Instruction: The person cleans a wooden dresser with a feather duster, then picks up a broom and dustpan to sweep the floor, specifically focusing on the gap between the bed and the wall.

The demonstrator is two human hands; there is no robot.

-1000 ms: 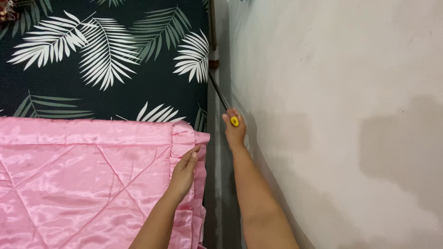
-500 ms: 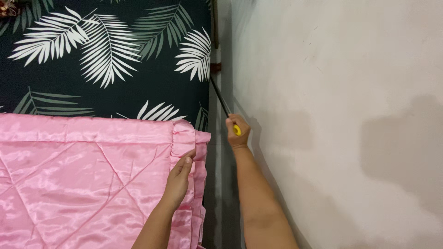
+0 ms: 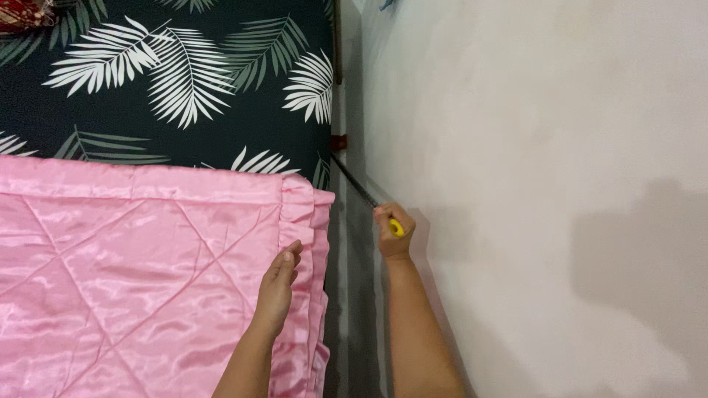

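Observation:
My right hand (image 3: 392, 234) is closed around the yellow end of a thin black stick (image 3: 354, 180). The stick slants up and left into the narrow gap between the bed and the wall. My left hand (image 3: 277, 286) lies flat, fingers together, on the frilled right edge of a shiny pink quilted blanket (image 3: 133, 273). The blanket covers the near part of the bed. Beyond it lies a dark sheet with white palm leaves (image 3: 184, 81).
A plain pale wall (image 3: 553, 184) fills the right half of the view. A small reddish-brown piece (image 3: 338, 141) sits in the gap by the stick's far end. A bit of red patterned cloth (image 3: 22, 13) shows at the top left corner.
My right hand has drawn the stick back toward me, down and slightly right. My left hand has slid a little nearer along the blanket's frilled edge. The view has shifted.

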